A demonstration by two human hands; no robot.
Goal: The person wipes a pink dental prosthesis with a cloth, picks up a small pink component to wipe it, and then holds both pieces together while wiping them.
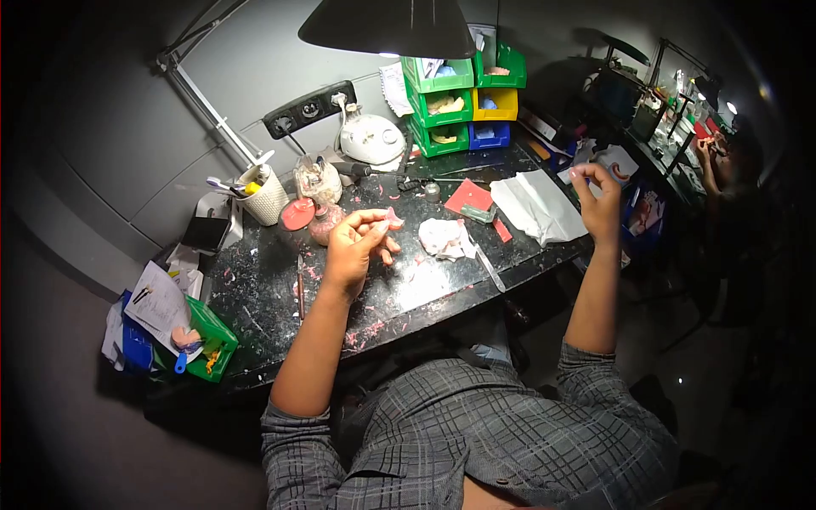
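Pink and small: best to pinch the piece [393, 220] softly by its edge, as seen between thumb and forefinger of the left hand [348, 251], near ten o'clock from the white wad [442, 238]. Better not to squeeze, for risk of bending thin parts. Turn slowly under the lamp [387, 30], to inspect each side. Toward three o'clock, past the paper [540, 204], see the right hand [602, 204] raised, thumb and fingertip close together; impossible to tell if holding something. For steadier work, rest the wrists on the table [263, 289]. Mind the knife [490, 270] at four o'clock, lying beside the wad, when moving across.
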